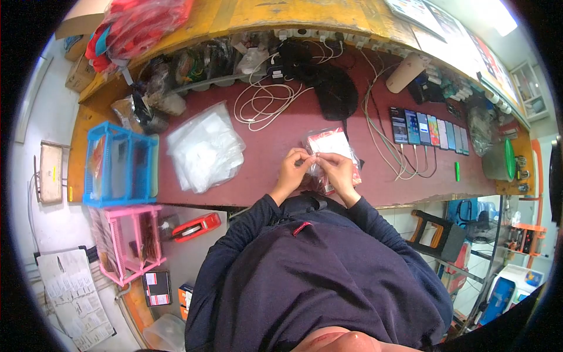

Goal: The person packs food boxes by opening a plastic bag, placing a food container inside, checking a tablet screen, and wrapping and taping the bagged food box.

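Both hands meet over the front part of the dark red tabletop. My left hand [291,172] has its fingers closed in a pinch, and its fingertips touch those of my right hand [338,171]. Between them is part of a clear plastic wrapping, too small to make out well. Beneath and behind the hands lies a red and white packet [329,141] in clear plastic, partly covered by my right hand. To the left, a stack of clear plastic bags [205,148] lies flat on the table.
Several phones [423,128] with cables lie at the right, near a green object [457,171]. Coiled white cable [267,105] and a black cap [335,91] are behind the hands. A blue plastic rack [120,164] stands left, above a pink one [132,240].
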Available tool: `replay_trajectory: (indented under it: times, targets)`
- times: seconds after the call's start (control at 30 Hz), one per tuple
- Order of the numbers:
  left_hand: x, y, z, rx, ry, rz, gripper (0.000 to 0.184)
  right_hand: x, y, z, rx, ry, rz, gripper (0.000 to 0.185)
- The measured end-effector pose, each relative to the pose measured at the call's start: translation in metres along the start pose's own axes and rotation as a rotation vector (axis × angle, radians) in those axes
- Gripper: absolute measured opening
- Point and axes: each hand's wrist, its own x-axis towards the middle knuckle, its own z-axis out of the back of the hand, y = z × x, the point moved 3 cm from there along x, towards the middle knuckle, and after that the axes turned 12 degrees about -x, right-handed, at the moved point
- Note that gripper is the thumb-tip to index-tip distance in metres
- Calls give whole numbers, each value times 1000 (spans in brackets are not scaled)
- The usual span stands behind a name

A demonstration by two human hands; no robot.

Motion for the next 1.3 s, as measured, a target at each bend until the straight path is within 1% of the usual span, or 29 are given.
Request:
replay_trajectory:
  times: [0.07, 0.13, 0.27, 0.37, 0.43, 0.67, 0.73, 0.87, 0.93, 1.07, 1.27, 1.3]
  targets:
    - [-2, 6, 2, -22, -7, 31, 16, 0, -2, -1, 10, -15, 8, 18]
    - [-3, 12, 1, -81, 41, 150, 16, 0, -5, -2, 49, -7, 35, 19]
    - [-4, 19, 2, -113, 49, 166, 16, -1, -4, -2, 15, -6, 51, 20]
    - [-4, 22, 2, -116, 38, 169, 21, -4, 2, -1, -53, 33, -8, 18]
    - [-5, 23, 1, -199, 46, 253, 20, -3, 1, -2, -57, 9, 92, 18]
    - [-6, 22, 1, -250, 31, 278, 19, -1, -7, -3, -36, -9, 110, 17]
    - [-6, 20, 1, -238, 60, 240, 18, -2, -4, -3, -60, -15, 96, 16]
    - [-5, 19, 1, -229, 73, 257, 18, 0, -9, -4, -71, -25, 123, 16]
    - [-5, 20, 0, -276, 70, 259, 18, 0, -8, -4, -69, -14, 105, 16]
    - [-5, 18, 0, -272, 71, 235, 18, -1, -3, -3, -36, -16, 55, 17]
    - [-6, 20, 1, -269, 60, 274, 20, -2, -5, -2, -94, 34, 27, 15]
    - [-6, 20, 1, -264, 62, 278, 20, -2, -2, -2, -168, -10, 175, 15]
